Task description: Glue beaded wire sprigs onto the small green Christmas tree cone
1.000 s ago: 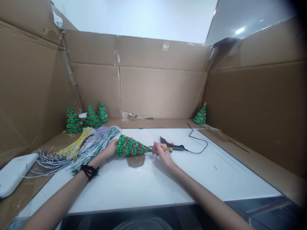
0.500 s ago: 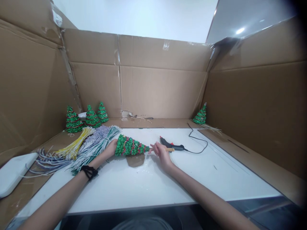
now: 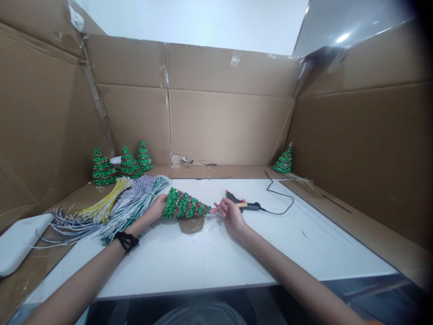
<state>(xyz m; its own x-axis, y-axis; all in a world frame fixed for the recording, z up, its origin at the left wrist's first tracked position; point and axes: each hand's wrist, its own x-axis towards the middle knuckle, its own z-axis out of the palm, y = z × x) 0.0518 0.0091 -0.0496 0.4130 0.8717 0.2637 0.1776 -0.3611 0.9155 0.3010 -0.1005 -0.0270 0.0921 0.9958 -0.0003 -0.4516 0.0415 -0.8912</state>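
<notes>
My left hand (image 3: 158, 207) is closed around the wide base of a small green Christmas tree (image 3: 185, 204) with red garland, which lies on its side above the white board. The tree's tip points right, toward my right hand (image 3: 232, 215). Between the fingers of that hand is a thin tan stick (image 3: 241, 205), its rear end sticking out to the right. My right fingertips are close to the tip; I cannot tell whether they touch it. Under the tree lies a brown piece of cardboard (image 3: 191, 225).
A black glue gun (image 3: 251, 206) with a cord lies just beyond my right hand. Bundles of yellow (image 3: 106, 202) and green-white wires (image 3: 135, 212) lie at left. Several similar trees (image 3: 103, 169) stand at the back. Cardboard walls (image 3: 230, 126) surround the white board (image 3: 287, 243).
The tan stick has tilted, its rear end now slightly higher. My right hand has shifted only a little. The tree stays in my left hand, and the view has moved slightly.
</notes>
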